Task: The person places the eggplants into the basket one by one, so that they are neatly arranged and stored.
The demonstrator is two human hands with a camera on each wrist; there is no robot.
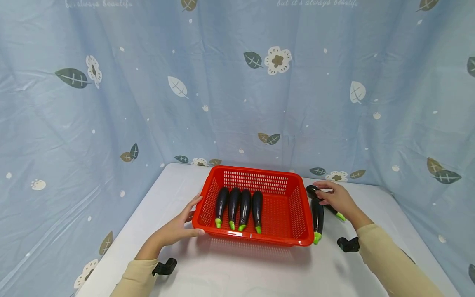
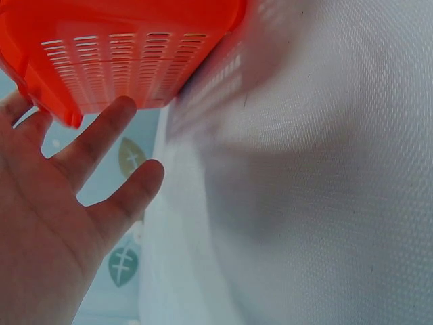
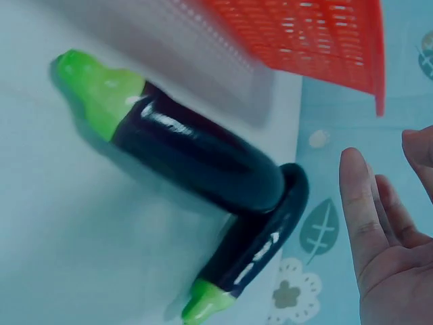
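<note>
A red plastic basket [image 1: 274,241] holds several dark eggplants [image 1: 233,206] with green stem ends, lying side by side in its left half. My left hand [image 1: 177,227] is spread at the basket's left front corner, its fingers against the rim. In the left wrist view the left hand [image 2: 54,210] shows straight, parted fingers. Over two loose eggplants right of the basket hovers my right hand [image 1: 337,201]. The right wrist view shows one loose eggplant [image 3: 196,149] overlapping the other eggplant [image 3: 254,254]; the right hand [image 3: 399,264] is apart from both, fingers extended.
A white-covered table [image 1: 245,276] carries everything. Behind and at the sides hangs a blue curtain [image 1: 230,103] with leaf and flower prints. Black wrist devices sit at the left sleeve [image 1: 137,278] and the right sleeve [image 1: 389,255].
</note>
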